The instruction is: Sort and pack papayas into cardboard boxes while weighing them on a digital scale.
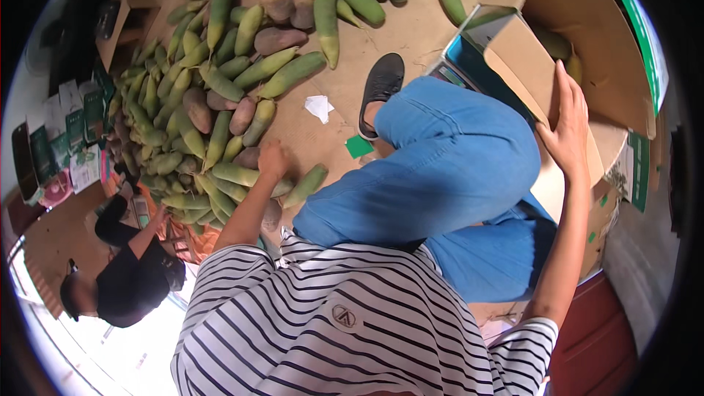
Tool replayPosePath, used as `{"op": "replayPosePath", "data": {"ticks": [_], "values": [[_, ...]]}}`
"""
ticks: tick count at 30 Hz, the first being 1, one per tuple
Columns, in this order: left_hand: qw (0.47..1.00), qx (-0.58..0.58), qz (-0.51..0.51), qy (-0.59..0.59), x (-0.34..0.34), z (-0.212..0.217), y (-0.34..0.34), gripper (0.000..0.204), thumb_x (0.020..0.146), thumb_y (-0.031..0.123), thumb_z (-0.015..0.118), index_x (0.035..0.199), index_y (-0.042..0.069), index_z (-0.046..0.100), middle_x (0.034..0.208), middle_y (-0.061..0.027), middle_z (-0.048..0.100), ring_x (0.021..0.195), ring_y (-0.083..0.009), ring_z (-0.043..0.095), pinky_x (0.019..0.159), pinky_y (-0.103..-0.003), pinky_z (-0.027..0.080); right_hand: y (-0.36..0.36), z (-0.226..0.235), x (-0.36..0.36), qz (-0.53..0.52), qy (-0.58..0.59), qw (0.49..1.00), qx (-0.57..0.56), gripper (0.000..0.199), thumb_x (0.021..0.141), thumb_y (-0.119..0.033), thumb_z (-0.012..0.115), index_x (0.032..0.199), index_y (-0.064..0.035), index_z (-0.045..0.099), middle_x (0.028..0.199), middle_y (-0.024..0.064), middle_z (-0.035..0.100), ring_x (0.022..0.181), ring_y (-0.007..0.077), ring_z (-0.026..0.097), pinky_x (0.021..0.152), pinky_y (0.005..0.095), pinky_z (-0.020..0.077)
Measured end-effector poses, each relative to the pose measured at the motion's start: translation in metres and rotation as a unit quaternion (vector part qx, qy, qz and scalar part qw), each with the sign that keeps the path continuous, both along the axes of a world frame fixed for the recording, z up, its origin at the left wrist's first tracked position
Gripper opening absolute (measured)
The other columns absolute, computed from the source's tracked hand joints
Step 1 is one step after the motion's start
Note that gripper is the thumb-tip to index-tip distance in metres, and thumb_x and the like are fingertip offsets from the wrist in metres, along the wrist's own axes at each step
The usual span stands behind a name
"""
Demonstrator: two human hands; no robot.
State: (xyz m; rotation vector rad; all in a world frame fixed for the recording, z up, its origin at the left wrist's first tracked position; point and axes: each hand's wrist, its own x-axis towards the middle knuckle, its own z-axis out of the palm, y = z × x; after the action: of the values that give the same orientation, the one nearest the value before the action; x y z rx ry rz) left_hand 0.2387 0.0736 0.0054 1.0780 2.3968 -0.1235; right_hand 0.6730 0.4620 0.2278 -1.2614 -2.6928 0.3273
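Observation:
My left hand point(273, 160) is at the near right edge of a large heap of green radishes point(220, 88). Its fingers look curled; whatever they hold, if anything, is hidden. Just beside it lie a single green radish point(305, 185) and a brownish-red root point(248, 158). On my right, an open cardboard box point(517, 51) stands with its flaps up. My right hand point(568, 121) rests against a flap of it, fingers stretched and thumb apart. Inside the box, behind that flap, a few green radishes point(551, 44) show in part.
My bent leg in blue jeans point(455, 154) lies between heap and box. A white paper scrap point(318, 108) and a green piece point(358, 147) lie on the cardboard floor point(352, 66). At the left, a person in black point(136, 279) reaches toward the heap. Boxes point(81, 114) stand behind.

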Motion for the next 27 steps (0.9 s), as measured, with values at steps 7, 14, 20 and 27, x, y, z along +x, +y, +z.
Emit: {"op": "replayPosePath", "data": {"ticks": [7,14,20,27], "values": [[0.989,0.032,0.056,0.135,-0.066,-0.007,-0.005,0.043,0.076,0.018,0.068,0.114,0.005,0.05,0.113,-0.0189,0.053,0.109,-0.0382,0.052,0.091,-0.046,0.045,-0.006,0.003,-0.011,-0.019,-0.019,1.0,-0.007,0.097,0.056,-0.006,0.065,0.146,-0.0146,0.03,0.13,0.0162,0.045,0.123,0.0354,0.043,0.107,0.044,0.032],[0.992,-0.064,0.087,0.063,-0.136,-0.027,0.028,0.073,0.072,0.02,0.073,0.134,0.006,0.036,0.128,-0.0189,0.048,0.121,-0.0365,0.046,0.095,-0.047,0.043,-0.004,0.001,-0.013,-0.031,-0.023,0.999,-0.011,0.096,0.056,-0.004,0.065,0.146,-0.0143,0.031,0.132,0.0156,0.044,0.123,0.0352,0.042,0.108,0.0435,0.0318],[0.981,-0.093,-0.007,0.169,-0.114,0.007,0.039,0.067,0.066,0.024,0.073,0.125,0.008,0.045,0.123,-0.0163,0.05,0.108,-0.034,0.052,0.087,-0.048,0.046,-0.002,-0.003,-0.016,-0.034,-0.022,0.999,-0.01,0.095,0.056,-0.004,0.064,0.145,-0.0137,0.032,0.132,0.0154,0.045,0.124,0.0352,0.043,0.108,0.0435,0.0324],[0.981,0.036,-0.173,-0.079,-0.05,-0.007,0.045,0.068,0.062,0.032,0.078,0.118,0.002,0.053,0.113,-0.0201,0.057,0.103,-0.0384,0.056,0.087,-0.046,0.046,-0.002,0.013,0.006,0.004,-0.03,0.999,0.018,0.09,0.059,-0.018,0.066,0.143,-0.0112,0.034,0.139,0.015,0.043,0.126,0.0344,0.042,0.106,0.0452,0.0319]]}}
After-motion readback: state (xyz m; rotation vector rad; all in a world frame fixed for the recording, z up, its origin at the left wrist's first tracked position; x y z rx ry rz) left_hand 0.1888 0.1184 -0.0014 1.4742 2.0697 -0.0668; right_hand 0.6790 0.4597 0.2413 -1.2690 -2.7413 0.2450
